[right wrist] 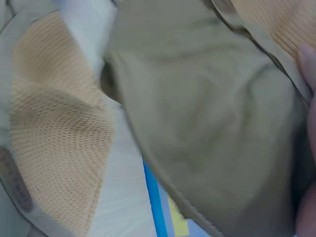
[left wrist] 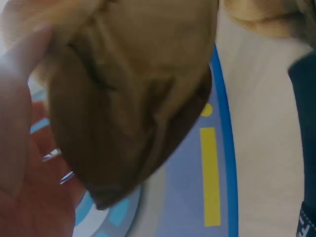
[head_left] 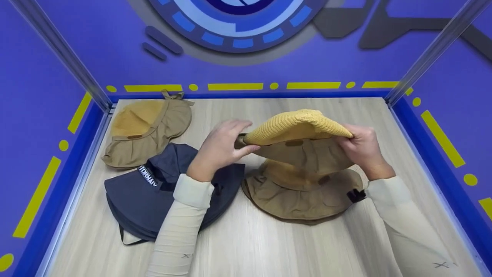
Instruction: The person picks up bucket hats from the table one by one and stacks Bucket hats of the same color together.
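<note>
A sun hat with a yellow knitted crown (head_left: 300, 125) and a khaki brim (head_left: 307, 156) is held up above the table in the head view. My left hand (head_left: 221, 148) holds its left end between thumb and fingers. At the other end, my right hand (head_left: 363, 148) pinches the edge where crown and brim meet. Directly below lies another khaki sun hat (head_left: 296, 204), partly covered by the raised one. The raised brim (left wrist: 133, 98) hangs in front of my fingers in the left wrist view. The right wrist view shows its khaki fabric (right wrist: 202, 123) close up.
On the left of the table lies a dark navy sun hat (head_left: 134, 200) with a lettered band and a strap loop. Behind it, a khaki hat with a tan crown (head_left: 140, 115) rests near the back left corner. Blue-purple panels (head_left: 246, 73) enclose the table's back and sides.
</note>
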### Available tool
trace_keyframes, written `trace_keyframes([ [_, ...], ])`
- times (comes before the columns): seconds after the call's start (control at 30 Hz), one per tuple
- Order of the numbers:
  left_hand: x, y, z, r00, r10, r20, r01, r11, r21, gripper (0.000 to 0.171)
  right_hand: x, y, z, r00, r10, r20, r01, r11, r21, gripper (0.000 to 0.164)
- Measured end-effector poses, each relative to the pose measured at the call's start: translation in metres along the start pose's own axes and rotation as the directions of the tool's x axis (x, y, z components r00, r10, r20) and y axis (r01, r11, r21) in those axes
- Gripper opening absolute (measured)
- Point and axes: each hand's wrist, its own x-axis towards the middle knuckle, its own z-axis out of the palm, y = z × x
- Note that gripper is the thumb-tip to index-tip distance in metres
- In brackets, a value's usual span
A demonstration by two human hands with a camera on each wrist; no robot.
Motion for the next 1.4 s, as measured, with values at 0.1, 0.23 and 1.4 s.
trace_keyframes([
  [0.1,-0.001,0.002,0.005,0.997,0.047,0.054,-0.045,0.998,-0.039,0.042,0.001,0.005,-0.005,0.997,0.068,0.042,-0.071,0.996,0.056,0.011],
  [0.23,-0.001,0.007,0.011,0.993,0.113,0.03,-0.111,0.992,-0.052,0.026,0.001,0.005,-0.014,0.992,0.106,0.064,-0.111,0.991,0.079,0.013],
  [1.4,-0.035,0.051,0.091,0.863,-0.359,0.355,0.439,0.882,-0.174,0.037,-0.066,0.074,0.001,0.755,0.352,0.554,-0.317,0.934,-0.163,0.019],
])
